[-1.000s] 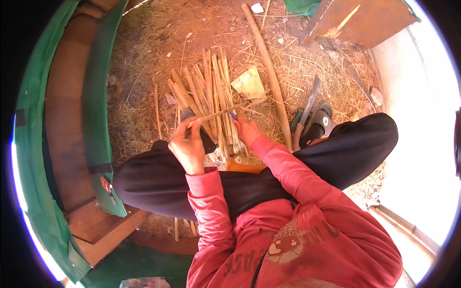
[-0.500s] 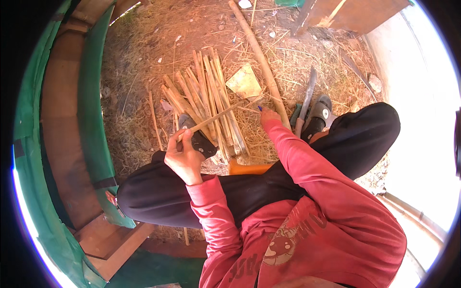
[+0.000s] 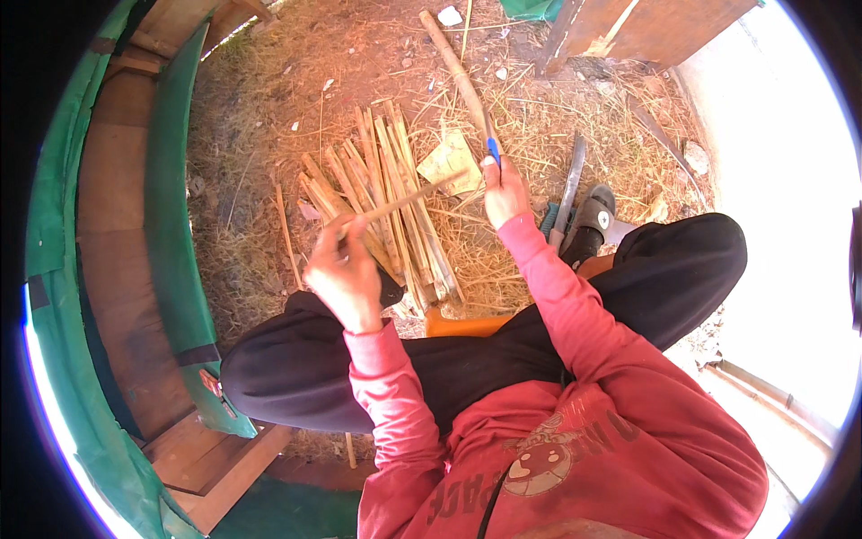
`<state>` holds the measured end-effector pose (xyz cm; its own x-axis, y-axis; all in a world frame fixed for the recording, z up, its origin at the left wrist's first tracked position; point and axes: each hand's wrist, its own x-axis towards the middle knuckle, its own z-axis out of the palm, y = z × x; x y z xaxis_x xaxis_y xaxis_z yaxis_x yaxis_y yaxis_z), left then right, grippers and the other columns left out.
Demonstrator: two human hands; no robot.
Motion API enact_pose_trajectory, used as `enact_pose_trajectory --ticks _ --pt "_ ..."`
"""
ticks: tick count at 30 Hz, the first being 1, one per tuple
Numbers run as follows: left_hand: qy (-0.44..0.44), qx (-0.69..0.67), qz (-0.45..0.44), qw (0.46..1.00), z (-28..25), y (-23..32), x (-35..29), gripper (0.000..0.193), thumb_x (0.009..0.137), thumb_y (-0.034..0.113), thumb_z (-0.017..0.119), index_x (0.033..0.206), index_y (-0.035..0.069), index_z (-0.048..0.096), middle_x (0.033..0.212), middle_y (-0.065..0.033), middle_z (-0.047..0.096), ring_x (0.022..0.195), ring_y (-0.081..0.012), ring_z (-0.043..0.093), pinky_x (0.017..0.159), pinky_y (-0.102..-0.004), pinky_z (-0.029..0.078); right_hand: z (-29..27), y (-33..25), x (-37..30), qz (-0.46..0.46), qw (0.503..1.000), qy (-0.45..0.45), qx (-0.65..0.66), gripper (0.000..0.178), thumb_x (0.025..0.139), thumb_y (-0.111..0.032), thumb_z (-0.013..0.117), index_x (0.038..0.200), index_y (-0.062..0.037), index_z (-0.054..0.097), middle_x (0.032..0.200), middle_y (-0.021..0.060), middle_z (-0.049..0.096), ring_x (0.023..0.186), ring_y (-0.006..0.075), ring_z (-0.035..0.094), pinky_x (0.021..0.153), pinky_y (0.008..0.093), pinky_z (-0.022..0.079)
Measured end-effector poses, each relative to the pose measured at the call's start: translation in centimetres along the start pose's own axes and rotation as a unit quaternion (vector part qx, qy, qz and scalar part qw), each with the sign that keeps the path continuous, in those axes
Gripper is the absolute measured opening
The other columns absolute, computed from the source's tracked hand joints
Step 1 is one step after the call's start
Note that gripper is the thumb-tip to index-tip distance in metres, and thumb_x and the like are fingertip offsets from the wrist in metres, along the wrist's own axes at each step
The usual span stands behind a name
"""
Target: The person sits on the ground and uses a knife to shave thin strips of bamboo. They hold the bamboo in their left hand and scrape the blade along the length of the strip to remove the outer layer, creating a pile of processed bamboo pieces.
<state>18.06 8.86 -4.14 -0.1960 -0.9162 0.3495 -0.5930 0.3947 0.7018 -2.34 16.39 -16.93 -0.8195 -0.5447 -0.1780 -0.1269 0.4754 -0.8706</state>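
Note:
My left hand [image 3: 344, 272] is closed around the lower end of a thin bamboo strip [image 3: 413, 198], which slants up to the right above a bundle of split strips. Over the straw, my right hand [image 3: 505, 190] grips a blue-handled knife [image 3: 493, 149], its thin blade pointing away from me and overlapping a round pole. The strip and the knife are apart. Below the strip, the bundle of split bamboo strips [image 3: 388, 184] lies on the ground. A pale yellowish flat square piece [image 3: 451, 160] rests just right of that bundle.
The round pole [image 3: 446, 56] lies on the straw-covered ground ahead. A machete [image 3: 569, 189] lies beside my right sandal [image 3: 593, 212]. Something orange [image 3: 467, 323] shows between my legs. A green-covered wooden frame [image 3: 171, 207] stands left, a pale wall [image 3: 777, 180] right, a wooden panel [image 3: 646, 31] far right.
My right hand has moved away from me and turned, lifting the knife clear of the strip. My left hand has shifted slightly, with the strip still in it.

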Motion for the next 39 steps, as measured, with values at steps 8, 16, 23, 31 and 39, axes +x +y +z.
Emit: enact_pose_trajectory --ticks 8,16,23,31,39 --pt "0.006 0.007 0.028 1.000 -0.5 3.3 -0.1 0.007 0.087 0.007 0.071 0.092 0.002 0.071 0.079 -0.0104 0.070 0.067 -0.0181 0.067 0.062 -0.0295 0.054 0.8 -0.5 -7.3 -0.150 0.977 -0.148 -0.021 0.033 0.102 -0.033 0.045 0.115 -0.0043 0.055 0.067 0.0241 0.062 0.061 0.0438 0.063 0.057 0.0527 0.050" --pt "0.003 0.022 0.040 0.999 0.9 1.5 0.2 0.010 0.090 0.014 0.071 0.093 0.005 0.072 0.072 -0.0067 0.069 0.065 -0.0105 0.065 0.059 -0.0265 0.050 5.3 7.5 -3.8 -0.010 0.958 -0.170 -0.229 0.039 0.103 -0.040 0.039 0.122 -0.0092 0.053 0.089 0.0270 0.067 0.081 0.0481 0.065 0.074 0.0554 0.053" --pt "-0.003 0.068 -0.022 0.997 0.1 2.2 0.0 0.010 0.088 0.013 0.073 0.092 0.004 0.072 0.073 -0.0104 0.069 0.063 -0.0143 0.065 0.058 -0.0278 0.052 3.1 5.2 -1.2 0.130 0.919 -0.246 -0.281 0.045 0.103 -0.039 0.039 0.119 -0.0017 0.058 0.107 0.0275 0.066 0.104 0.0427 0.064 0.094 0.0499 0.049" --pt "0.027 0.079 0.035 0.996 -1.3 1.2 0.5 0.011 0.090 0.013 0.070 0.096 0.004 0.072 0.070 -0.0022 0.066 0.061 -0.0050 0.057 0.055 -0.0226 0.044 -0.1 1.5 -1.7 0.025 0.920 -0.322 -0.220 0.045 0.102 -0.040 0.040 0.110 -0.0026 0.063 0.105 0.0240 0.067 0.098 0.0418 0.064 0.089 0.0490 0.049" --pt "-0.022 0.074 0.021 0.997 0.9 1.0 -0.1 0.012 0.087 0.011 0.071 0.098 0.007 0.072 0.083 -0.0082 0.071 0.069 -0.0169 0.068 0.062 -0.0300 0.053 6.1 5.5 -3.7 0.022 0.933 -0.274 -0.232 0.038 0.102 -0.038 0.044 0.122 -0.0086 0.057 0.097 0.0253 0.067 0.093 0.0451 0.065 0.082 0.0517 0.052"
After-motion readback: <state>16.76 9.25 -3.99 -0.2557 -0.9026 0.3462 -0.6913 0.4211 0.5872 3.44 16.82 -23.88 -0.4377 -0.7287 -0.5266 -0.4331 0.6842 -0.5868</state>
